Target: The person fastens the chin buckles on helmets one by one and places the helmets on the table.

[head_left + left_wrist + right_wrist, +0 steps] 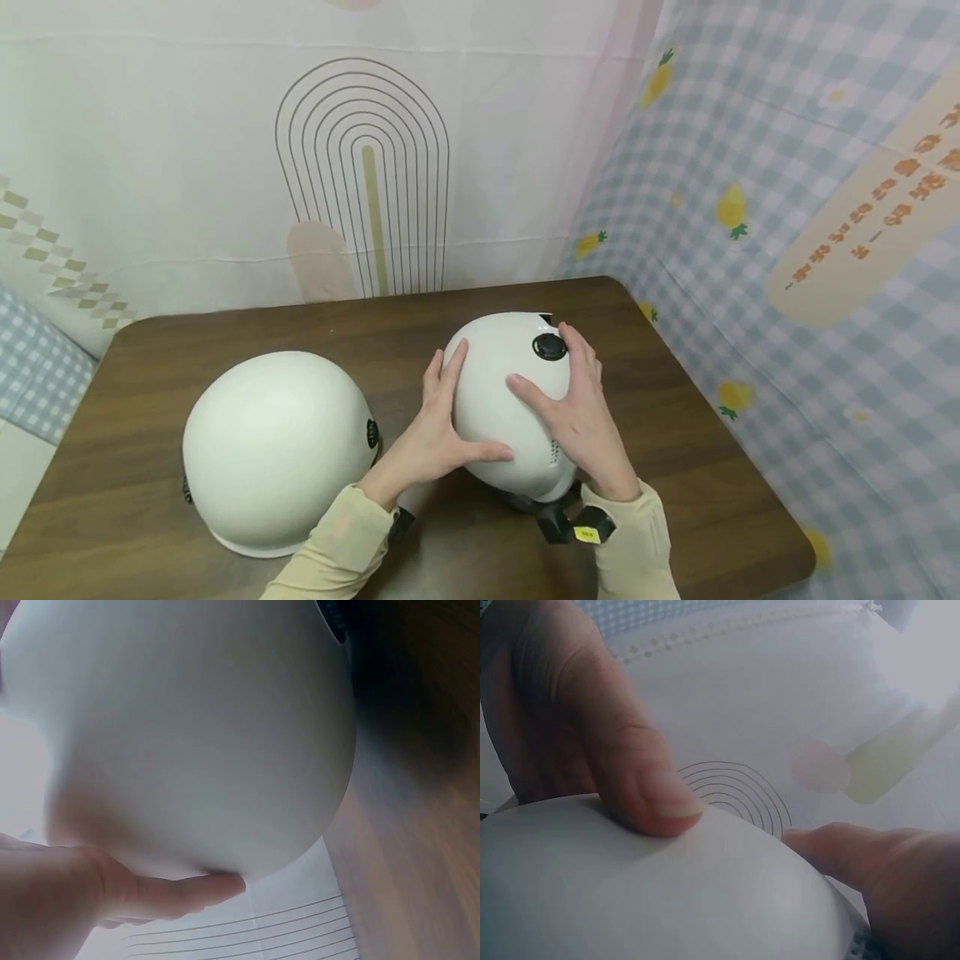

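Note:
Both hands hold a white helmet (487,392) with a round black fitting (550,347) on its shell. My left hand (431,437) grips its left side, fingers along the far edge and thumb pressed on the near surface. On the other side my right hand (585,417) grips it, thumb on the shell and fingers beside the black fitting. The left wrist view shows the smooth shell (202,735) with fingers (180,895) against its lower edge. A thumb (649,787) rests on the shell (675,900) in the right wrist view. The helmet's underside is hidden.
A second white helmet (273,450), larger in view, sits on the brown wooden table (645,350) at the left. A patterned white cloth (510,167) hangs behind the table, and a blue checked one (750,150) hangs along its right side.

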